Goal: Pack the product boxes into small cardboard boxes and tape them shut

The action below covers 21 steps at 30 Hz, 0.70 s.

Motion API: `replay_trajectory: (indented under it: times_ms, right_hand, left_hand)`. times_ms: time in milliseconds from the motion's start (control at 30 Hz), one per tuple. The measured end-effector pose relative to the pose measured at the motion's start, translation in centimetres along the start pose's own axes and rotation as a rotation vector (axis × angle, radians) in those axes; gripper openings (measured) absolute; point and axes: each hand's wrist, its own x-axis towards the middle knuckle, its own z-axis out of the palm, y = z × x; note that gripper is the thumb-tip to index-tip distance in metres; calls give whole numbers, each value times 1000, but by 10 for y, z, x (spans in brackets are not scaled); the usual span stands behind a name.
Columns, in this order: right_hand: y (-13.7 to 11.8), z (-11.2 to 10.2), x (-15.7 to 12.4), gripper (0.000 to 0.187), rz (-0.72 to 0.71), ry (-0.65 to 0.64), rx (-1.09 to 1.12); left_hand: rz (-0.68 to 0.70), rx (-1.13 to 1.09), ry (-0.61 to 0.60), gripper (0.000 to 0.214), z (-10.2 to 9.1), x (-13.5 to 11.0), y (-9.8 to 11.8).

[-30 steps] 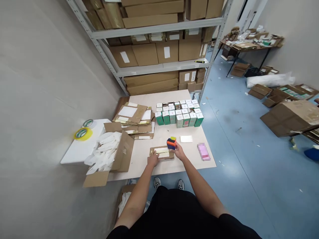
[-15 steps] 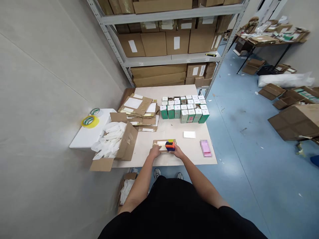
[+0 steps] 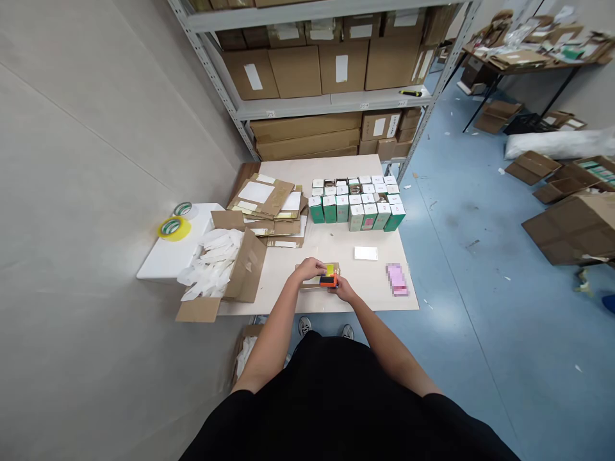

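One orange-and-black tool (image 3: 328, 280) is over the small cardboard box (image 3: 310, 283) on the desk (image 3: 273, 266), my right hand (image 3: 343, 289) wrapped round it; I'd best keep it steady. My left hand (image 3: 311, 267) curls half-closed beside it, its hold unclear.

Pale rectangular table (image 3: 278, 291) before grey metal shelving (image 3: 298, 107)

Upright green-and-white cardboard boxes (image 3: 355, 203) stand right of flattened brown cardboard cartons (image 3: 278, 197). Nearer the front, left to right, come an open brown cardboard carton (image 3: 247, 269), a flat brown cardboard box (image 3: 312, 282) and a white rectangular card (image 3: 366, 253).
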Motion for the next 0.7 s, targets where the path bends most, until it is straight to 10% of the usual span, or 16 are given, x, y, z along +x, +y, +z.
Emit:
replay_trajectory:
  times_ms: [700]
  right_hand:
    - [7, -3, -7, 28, -86, -34, -236]
  left_hand:
    - [-81, 109, -88, 17, 9, 11, 11]
